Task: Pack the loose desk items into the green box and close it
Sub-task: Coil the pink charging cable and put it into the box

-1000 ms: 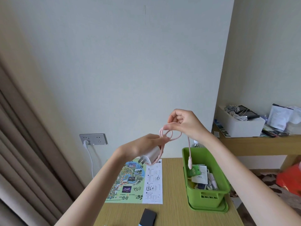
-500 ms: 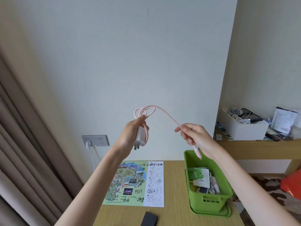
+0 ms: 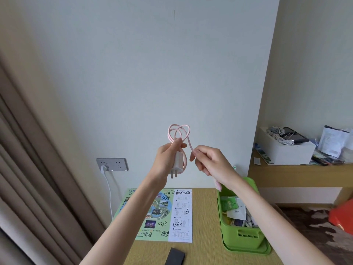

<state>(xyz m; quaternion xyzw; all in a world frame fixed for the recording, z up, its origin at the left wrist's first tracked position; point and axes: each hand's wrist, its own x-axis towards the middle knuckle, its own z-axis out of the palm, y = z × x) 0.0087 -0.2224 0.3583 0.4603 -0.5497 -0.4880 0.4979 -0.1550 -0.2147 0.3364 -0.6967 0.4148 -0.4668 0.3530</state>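
Note:
My left hand [image 3: 165, 161] is raised in front of the wall and grips a white charger plug [image 3: 176, 165], prongs down, with coils of its pink cable [image 3: 178, 133] looped above the fingers. My right hand [image 3: 210, 162] pinches the same cable close beside the left hand; the cable's pink end [image 3: 217, 185] hangs below my right wrist. The green box [image 3: 246, 237] stands open on the desk at the right, resting on its green lid, with packets and small items inside.
A colourful map sheet [image 3: 168, 215] with handwriting lies flat on the wooden desk [image 3: 204, 217]. A dark flat object [image 3: 174, 256] sits at the desk's near edge. A wall socket [image 3: 111, 164] holds a white plug. A side shelf at right carries a white box [image 3: 284, 150] and clutter.
My right hand has come in from the right toward my left hand, shortening the stretched cable. More loops sit above my left hand, and both hands are slightly lower.

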